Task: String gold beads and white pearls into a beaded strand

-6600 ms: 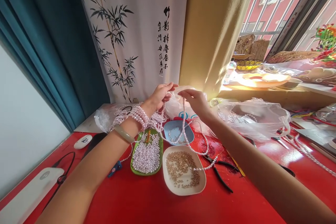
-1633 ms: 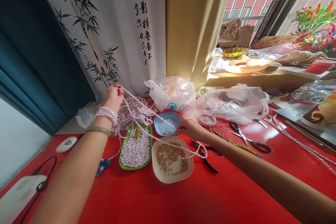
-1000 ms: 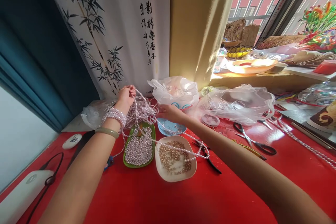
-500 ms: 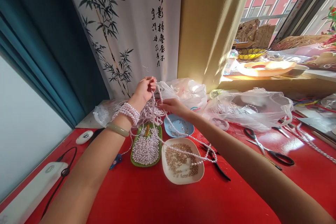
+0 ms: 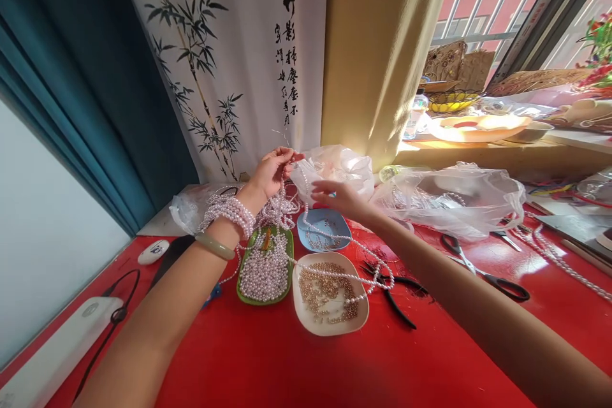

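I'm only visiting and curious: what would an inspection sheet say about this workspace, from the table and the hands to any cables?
Surface: glossy red table, scuffed around the pliers.
Job's things: left hand holds a pearly bead strand; green dish of pearly beads, cream dish of gold-coloured beads, blue dish of small pieces.
Clutter: pliers, scissors, plastic bags.
Grippers: none; two bare hands, the left pinching, the right with fingers apart.
Cables: black cable by a white device.
Surroundings: bamboo-print curtain, teal curtain, barred window.

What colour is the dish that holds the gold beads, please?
The dish is cream; the head view shows it best.
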The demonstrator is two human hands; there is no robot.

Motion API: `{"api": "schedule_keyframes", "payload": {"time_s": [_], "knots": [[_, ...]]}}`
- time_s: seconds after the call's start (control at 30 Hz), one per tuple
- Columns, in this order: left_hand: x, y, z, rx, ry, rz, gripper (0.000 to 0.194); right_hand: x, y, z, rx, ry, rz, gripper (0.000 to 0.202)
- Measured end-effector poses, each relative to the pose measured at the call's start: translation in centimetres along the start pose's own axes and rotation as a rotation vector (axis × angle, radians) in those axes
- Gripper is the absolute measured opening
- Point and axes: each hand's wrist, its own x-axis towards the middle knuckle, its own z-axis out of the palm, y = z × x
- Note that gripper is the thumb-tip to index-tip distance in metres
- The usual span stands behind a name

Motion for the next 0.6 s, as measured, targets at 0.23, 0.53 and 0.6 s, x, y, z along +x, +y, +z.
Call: {"api": "schedule_keyframes", "payload": {"time_s": [0.23, 0.53, 0.6], "knots": [[-0.6, -0.5, 1.6, 0.081, -0.023, -0.075, 0.008, 2.5, -2.9, -1.1, 0.158, 0.160, 0.002, 0.036], [-0.9, -0.9, 1.6, 0.099, 0.016, -0.116, 0.009, 2.0, -2.7, -1.6, 0.204, 0.228, 0.032, 0.027], [-0.8, -1.0, 1.5, 0.127, -0.005, -0.133, 0.007, 2.2, -3.2, -2.3, 0.211, 0.266, 0.023, 0.033]]}}
